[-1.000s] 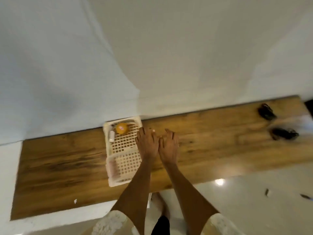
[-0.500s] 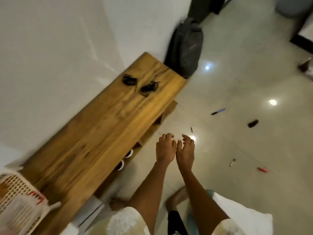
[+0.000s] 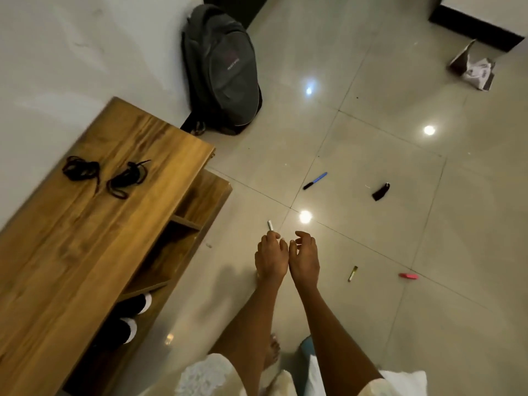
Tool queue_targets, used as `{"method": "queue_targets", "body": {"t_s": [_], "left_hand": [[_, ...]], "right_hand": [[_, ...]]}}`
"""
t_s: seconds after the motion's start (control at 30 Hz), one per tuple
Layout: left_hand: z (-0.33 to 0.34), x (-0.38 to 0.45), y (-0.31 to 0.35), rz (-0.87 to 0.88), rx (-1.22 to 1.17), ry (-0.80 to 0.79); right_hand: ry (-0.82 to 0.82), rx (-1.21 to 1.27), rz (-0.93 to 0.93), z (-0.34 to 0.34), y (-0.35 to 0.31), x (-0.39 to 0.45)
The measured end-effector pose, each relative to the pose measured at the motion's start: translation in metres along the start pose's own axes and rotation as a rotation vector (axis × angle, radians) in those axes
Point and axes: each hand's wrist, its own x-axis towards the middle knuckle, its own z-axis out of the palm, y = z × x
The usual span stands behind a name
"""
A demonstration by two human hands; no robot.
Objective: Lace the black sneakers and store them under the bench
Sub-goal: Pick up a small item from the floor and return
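Observation:
Two bundles of black laces lie on top of the wooden bench at the left. Under the bench, in a lower compartment, two black sneakers with white toe caps stick out slightly. My left hand and my right hand hang side by side over the floor to the right of the bench, fingers loosely curled, holding nothing.
A dark grey backpack leans on the wall beyond the bench end. Small items are scattered on the tiled floor: a blue pen, a black piece, a white stick, a yellow tube, a pink item, crumpled paper.
My view has swung right from the bench top and basket to the bench's end and the floor. Both hands stay together, away from the bench; their fingers have curled slightly.

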Motion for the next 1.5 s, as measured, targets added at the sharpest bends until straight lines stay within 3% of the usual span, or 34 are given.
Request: {"method": "queue_targets", "body": {"t_s": [0.07, 0.1, 0.13, 0.23, 0.37, 0.63, 0.87, 1.03, 1.13, 1.27, 1.5], "left_hand": [[0.005, 0.006, -0.012, -0.02, -0.026, -0.037], [0.074, 0.073, -0.019, -0.071, -0.023, -0.017], [0.094, 0.098, -0.018, -0.121, -0.06, 0.001], [0.093, 0.121, -0.022, -0.161, -0.17, 0.054], [0.17, 0.198, -0.059, -0.313, -0.2, 0.111], [0.283, 0.31, -0.121, -0.42, -0.037, 0.061], [0.286, 0.346, -0.102, -0.367, -0.07, 0.102], [0.279, 0.386, -0.021, -0.09, -0.168, 0.078], [0.287, 0.425, 0.015, -0.019, -0.161, 0.054], [0.3, 0.458, 0.021, -0.005, -0.174, 0.062], [0.269, 0.414, 0.011, -0.144, -0.351, 0.078]], "right_hand": [[-0.06, -0.016, -0.005, -0.003, 0.001, 0.004], [-0.089, -0.017, 0.043, 0.049, 0.051, 0.071], [-0.108, -0.01, 0.073, 0.067, 0.065, 0.097], [-0.108, 0.027, 0.029, 0.071, 0.052, 0.115], [-0.178, 0.029, 0.053, 0.142, 0.112, 0.183], [-0.2, 0.051, 0.005, 0.237, 0.194, 0.266], [-0.177, 0.027, -0.02, 0.227, 0.208, 0.318], [0.019, 0.118, 0.207, 0.194, 0.188, 0.4], [0.054, 0.156, 0.377, 0.19, 0.186, 0.463], [0.039, 0.138, 0.518, 0.196, 0.199, 0.511], [-0.085, 0.124, 0.382, 0.183, 0.171, 0.462]]}}
